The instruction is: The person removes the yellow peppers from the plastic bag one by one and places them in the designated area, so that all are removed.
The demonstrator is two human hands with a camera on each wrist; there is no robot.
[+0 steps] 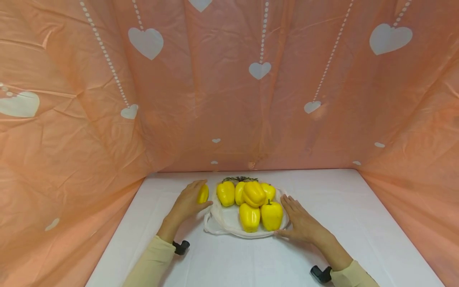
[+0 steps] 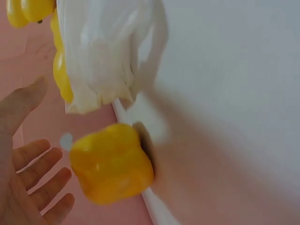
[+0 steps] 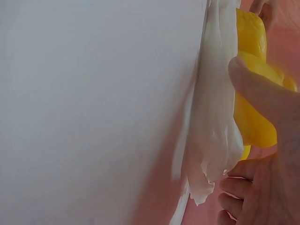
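Observation:
A white plastic bag [image 1: 229, 219] lies with its mouth spread wide, and several yellow bell peppers [image 1: 250, 217] are gathered in it. One more yellow bell pepper [image 1: 203, 194] stands on the table left of the bag, partly hidden by my left hand [image 1: 186, 202]. From the left wrist, that pepper [image 2: 112, 164] looks apart from the hand's loosely extended fingers [image 2: 51, 187]. At the bag's right side is my right hand [image 1: 303, 223], fingers straight and thumb by the front rim. In the right wrist view, the thumb [image 3: 258, 89] lies over the bag's edge [image 3: 213, 112], near the peppers.
Some dark, thin stems [image 1: 240, 179] lie behind the bag. The white table [image 1: 322, 191] is enclosed by an orange curtain [image 1: 229, 119] with white hearts at the back and both sides.

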